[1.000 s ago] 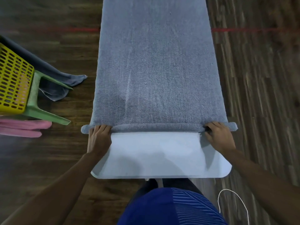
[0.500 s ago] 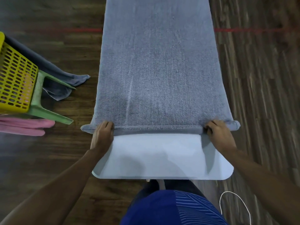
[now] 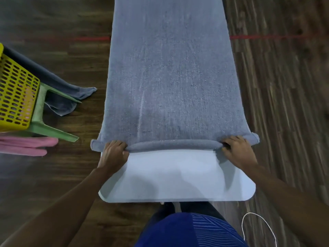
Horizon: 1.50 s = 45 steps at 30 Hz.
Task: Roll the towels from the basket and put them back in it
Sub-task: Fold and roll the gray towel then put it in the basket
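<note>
Head cam: grey towel [image 3: 169, 77] lies flat along the white table [image 3: 169, 177], near end turned into a thin roll, w/ my left hand [image 3: 114, 152] and right hand [image 3: 237, 152] each curled over that roll at its two ends. It's soft, limp terry, light but prob. prone to sag or skew mid-span, so I'd hold both ends w/ even pressure. Off left, the yellow basket [image 3: 16, 93] sits on a green stool [image 3: 41, 122] w/ a second towel [image 3: 71, 90] and pink towels [image 3: 26, 146] nearby; nothing seems to block the roll's path.
</note>
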Each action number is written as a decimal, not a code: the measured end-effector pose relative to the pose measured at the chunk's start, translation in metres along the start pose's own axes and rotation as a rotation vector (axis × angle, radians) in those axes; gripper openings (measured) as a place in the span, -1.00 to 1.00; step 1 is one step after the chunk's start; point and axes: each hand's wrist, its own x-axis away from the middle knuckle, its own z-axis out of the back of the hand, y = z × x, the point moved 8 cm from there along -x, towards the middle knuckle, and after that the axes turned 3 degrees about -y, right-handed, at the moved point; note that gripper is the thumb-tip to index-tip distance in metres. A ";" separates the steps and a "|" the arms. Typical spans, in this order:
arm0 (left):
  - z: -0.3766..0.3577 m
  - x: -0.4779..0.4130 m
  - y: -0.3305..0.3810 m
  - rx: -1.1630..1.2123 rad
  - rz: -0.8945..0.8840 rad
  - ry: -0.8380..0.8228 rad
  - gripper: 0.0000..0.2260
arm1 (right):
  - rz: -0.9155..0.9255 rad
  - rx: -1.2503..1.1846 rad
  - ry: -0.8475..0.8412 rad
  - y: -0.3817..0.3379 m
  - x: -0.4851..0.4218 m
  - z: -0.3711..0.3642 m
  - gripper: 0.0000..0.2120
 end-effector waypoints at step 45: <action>0.007 -0.006 -0.013 0.103 0.080 0.101 -0.80 | -0.010 0.025 0.075 -0.006 -0.006 0.009 -0.69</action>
